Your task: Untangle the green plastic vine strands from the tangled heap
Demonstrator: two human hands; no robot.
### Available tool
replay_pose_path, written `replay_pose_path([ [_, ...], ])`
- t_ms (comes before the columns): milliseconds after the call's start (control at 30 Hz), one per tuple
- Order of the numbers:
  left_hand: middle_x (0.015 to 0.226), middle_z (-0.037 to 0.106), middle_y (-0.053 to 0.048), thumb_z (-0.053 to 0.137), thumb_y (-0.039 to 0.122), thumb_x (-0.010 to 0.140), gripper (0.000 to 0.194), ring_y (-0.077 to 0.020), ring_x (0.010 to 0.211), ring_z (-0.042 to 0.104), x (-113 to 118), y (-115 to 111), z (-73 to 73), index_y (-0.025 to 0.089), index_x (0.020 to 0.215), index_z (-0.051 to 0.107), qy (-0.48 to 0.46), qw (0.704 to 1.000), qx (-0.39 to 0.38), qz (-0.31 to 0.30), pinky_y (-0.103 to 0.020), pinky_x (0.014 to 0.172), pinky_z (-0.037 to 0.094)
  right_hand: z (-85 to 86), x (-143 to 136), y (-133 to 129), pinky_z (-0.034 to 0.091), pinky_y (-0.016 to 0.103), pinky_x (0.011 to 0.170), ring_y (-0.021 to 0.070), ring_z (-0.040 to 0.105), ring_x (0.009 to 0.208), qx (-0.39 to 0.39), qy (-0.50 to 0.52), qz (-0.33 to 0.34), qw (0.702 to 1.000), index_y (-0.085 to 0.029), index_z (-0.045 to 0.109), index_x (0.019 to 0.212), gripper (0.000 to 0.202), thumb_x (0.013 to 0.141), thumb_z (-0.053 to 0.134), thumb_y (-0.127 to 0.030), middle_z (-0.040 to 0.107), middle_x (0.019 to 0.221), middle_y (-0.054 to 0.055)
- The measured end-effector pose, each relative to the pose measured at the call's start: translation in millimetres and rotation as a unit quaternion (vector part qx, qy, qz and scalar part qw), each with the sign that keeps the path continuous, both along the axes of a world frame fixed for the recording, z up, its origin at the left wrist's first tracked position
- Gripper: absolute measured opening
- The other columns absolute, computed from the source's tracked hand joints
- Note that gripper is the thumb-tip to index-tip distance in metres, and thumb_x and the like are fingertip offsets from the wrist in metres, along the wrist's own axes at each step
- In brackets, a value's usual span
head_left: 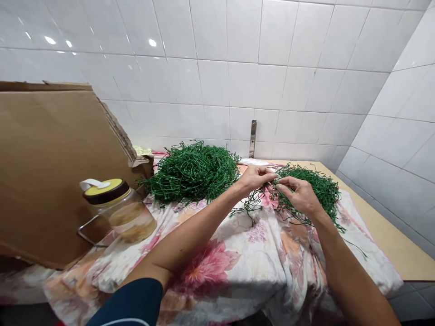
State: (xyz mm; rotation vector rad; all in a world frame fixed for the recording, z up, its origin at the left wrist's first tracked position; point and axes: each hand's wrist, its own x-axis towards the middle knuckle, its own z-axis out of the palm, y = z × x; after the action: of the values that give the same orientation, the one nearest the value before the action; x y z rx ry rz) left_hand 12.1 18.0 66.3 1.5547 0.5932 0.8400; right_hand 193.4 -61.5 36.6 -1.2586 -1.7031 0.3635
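My left hand (255,178) and my right hand (299,195) meet above the cloth, fingertips nearly touching. Both are closed in a pinch around thin green stems, which look like artificial plant stems; part of what they grip is hidden by the fingers. A few loose green stems (250,206) dangle below my left hand, over the cloth. Behind and beside my right hand lies a smaller heap of green stems (314,183). To the left of my left hand sits a larger tangled heap of green stems (195,172).
A floral cloth (251,262) covers much of the wooden table (380,226). On the left stand a clear jar (131,219) with a yellow-and-brown lid and a big cardboard box (57,172). A metal strip (253,138) leans upright against the tiled wall (210,81).
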Motion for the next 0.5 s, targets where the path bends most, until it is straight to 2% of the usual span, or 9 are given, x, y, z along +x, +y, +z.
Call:
replay_pose_path([
  [200, 0.067, 0.067, -0.003, 0.077, 0.024, 0.082, 0.018, -0.0079, 0.053, 0.063, -5, 7, -0.8, 0.007, 0.085, 0.071, 0.015, 0.999, 0.014, -0.031, -0.017, 0.051, 0.044, -4.7, 2, 4, 0.047, 0.028, 0.061, 0.0186, 0.063, 0.069, 0.007, 0.038, -0.044, 0.998, -0.017, 0.077, 0.087, 0.034, 0.086, 0.07, -0.05, 0.075, 0.081, 0.005],
  [367, 0.077, 0.071, -0.005, 0.077, 0.017, 0.077, 0.018, -0.0085, 0.06, 0.065, -6, 14, -6.0, 0.008, 0.091, 0.074, 0.005, 0.997, 0.012, -0.074, -0.021, 0.061, 0.051, -6.4, 4, 5, 0.048, 0.028, 0.062, 0.0188, 0.064, 0.069, 0.007, 0.061, -0.056, 0.997, -0.017, 0.078, 0.086, 0.034, 0.083, 0.073, -0.051, 0.076, 0.083, 0.006],
  [500, 0.075, 0.07, -0.005, 0.077, 0.018, 0.075, 0.02, -0.0095, 0.062, 0.064, -6, 17, -9.1, 0.008, 0.092, 0.074, 0.01, 0.996, 0.024, -0.079, -0.021, 0.061, 0.05, -4.5, 2, 3, 0.049, 0.029, 0.064, 0.0195, 0.065, 0.071, 0.007, 0.061, -0.056, 0.997, -0.017, 0.079, 0.088, 0.033, 0.083, 0.073, -0.05, 0.076, 0.084, 0.006],
])
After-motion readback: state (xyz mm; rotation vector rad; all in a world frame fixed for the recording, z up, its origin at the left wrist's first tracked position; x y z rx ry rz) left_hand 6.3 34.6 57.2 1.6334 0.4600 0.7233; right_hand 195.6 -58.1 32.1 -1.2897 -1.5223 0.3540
